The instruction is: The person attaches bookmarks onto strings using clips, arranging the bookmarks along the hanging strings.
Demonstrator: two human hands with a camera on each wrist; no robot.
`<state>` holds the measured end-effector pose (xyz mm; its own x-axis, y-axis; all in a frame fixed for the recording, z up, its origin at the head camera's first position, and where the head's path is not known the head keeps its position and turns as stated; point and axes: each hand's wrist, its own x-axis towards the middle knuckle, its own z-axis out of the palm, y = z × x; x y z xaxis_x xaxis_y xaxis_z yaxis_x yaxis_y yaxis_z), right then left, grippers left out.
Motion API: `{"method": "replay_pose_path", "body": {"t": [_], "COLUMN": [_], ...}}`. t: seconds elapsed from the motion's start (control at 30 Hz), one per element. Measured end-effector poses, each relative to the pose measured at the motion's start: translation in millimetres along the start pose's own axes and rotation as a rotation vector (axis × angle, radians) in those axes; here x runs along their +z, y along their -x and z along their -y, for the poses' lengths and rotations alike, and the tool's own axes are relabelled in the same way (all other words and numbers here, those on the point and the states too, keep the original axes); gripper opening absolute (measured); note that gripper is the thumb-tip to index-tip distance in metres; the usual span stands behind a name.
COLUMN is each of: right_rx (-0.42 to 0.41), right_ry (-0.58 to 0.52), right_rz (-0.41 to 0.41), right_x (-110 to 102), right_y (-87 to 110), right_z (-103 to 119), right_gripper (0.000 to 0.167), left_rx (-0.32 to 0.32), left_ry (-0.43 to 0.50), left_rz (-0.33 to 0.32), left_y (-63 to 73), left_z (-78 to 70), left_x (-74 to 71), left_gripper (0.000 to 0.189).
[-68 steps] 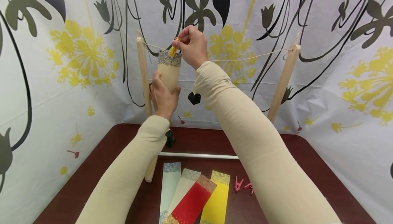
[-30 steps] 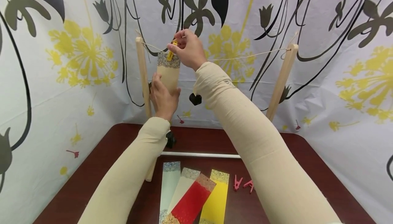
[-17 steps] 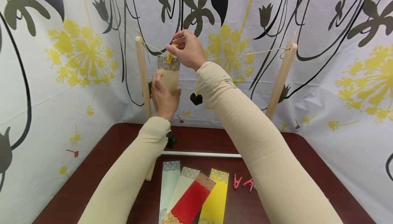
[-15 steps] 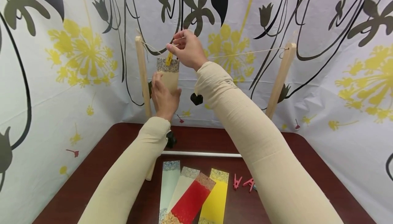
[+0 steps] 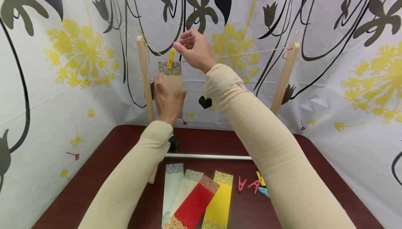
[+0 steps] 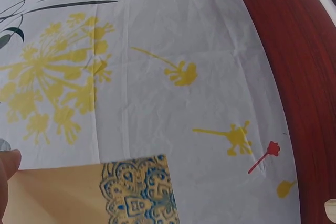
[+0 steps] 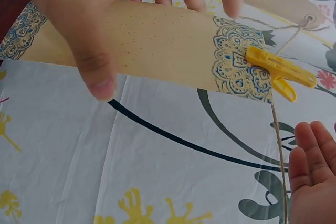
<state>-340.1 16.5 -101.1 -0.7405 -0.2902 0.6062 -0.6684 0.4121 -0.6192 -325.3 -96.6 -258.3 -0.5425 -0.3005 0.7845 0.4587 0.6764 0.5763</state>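
A beige card (image 5: pixel 172 81) with a blue lace-patterned band hangs upright at the left part of the string (image 5: pixel 248 53). Clipped over its top edge is a yellow clothespin (image 5: pixel 171 58), which also shows in the right wrist view (image 7: pixel 278 69). My left hand (image 5: pixel 168 100) grips the card across its width, thumb at one long edge and fingers at the other. Just right of the clothespin is my right hand (image 5: pixel 197 49), fingers loosely bent and apart from it, holding nothing. The card's lower end shows in the left wrist view (image 6: pixel 139 192).
Two wooden posts (image 5: pixel 145 75) (image 5: pixel 284 79) hold the string, with a white rod (image 5: pixel 207 156) low between them. On the dark red table (image 5: pixel 125 145) lie pale cards (image 5: pixel 173 183), a red card (image 5: pixel 196 204), a yellow card (image 5: pixel 221 197), and several pink, yellow and blue clothespins (image 5: pixel 241 184).
The right hand has let go of the yellow clothespin and drawn slightly right. The card and string have sunk a little. The left hand keeps its hold on the card.
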Motion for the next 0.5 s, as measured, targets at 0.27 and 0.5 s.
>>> {"method": "replay_pose_path", "body": {"t": [0.27,0.5], "right_rx": [-0.035,-0.063], "right_ry": [-0.083,-0.130], "right_rz": [-0.020,-0.053], "right_x": [-10,-24], "right_y": [9.0,26.0], "right_z": [-6,-16], "right_gripper": [0.034,0.029], "left_rx": [0.049,0.100], "left_ry": [0.012,0.023], "left_rz": [-0.035,-0.039], "left_y": [1.9,8.2], "left_z": [0.1,2.8], "left_x": [-0.1,-3.0], "left_gripper": [0.097,0.097]}}
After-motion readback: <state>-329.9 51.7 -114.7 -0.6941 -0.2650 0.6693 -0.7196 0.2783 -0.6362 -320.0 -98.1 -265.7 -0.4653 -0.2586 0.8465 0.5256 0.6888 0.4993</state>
